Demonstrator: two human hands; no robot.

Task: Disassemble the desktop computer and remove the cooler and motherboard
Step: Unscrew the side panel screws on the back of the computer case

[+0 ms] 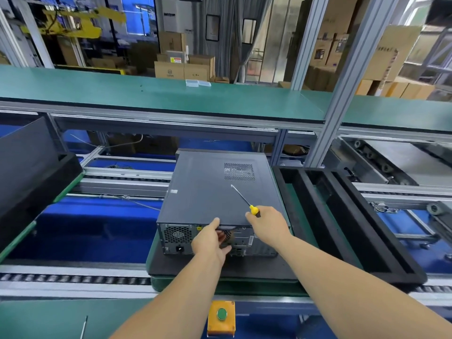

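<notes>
Computer case, dark grey and still closed, lies on its side on a green-edged pallet that sits on the conveyor line, roughly at the middle of the line's near side. Its rear panel faces the person, showing a round fan grille and a power socket at the left end. The upward-facing side panel has a perforated vent patch towards its far right corner and a small white sticker near its left edge.

The left hand is at the rear panel, just below the top edge, with the thumb up on the edge of the side panel and the fingers curled in against the back of the case; what exactly they grip is hidden by the hand itself. The right hand rests at the near right edge of the side panel and is closed round the yellow handle of a screwdriver, whose thin metal shaft points away across the panel towards the vent patch.

Just to the right of the case, touching the pallet's right side, lies a black foam tray with long slots. At the left, a dark flat panel leans in a black holder. A yellow box with a green button is fixed to the near rail below the pallet. Beyond the conveyor runs a long green table, with cardboard boxes stacked behind it.
</notes>
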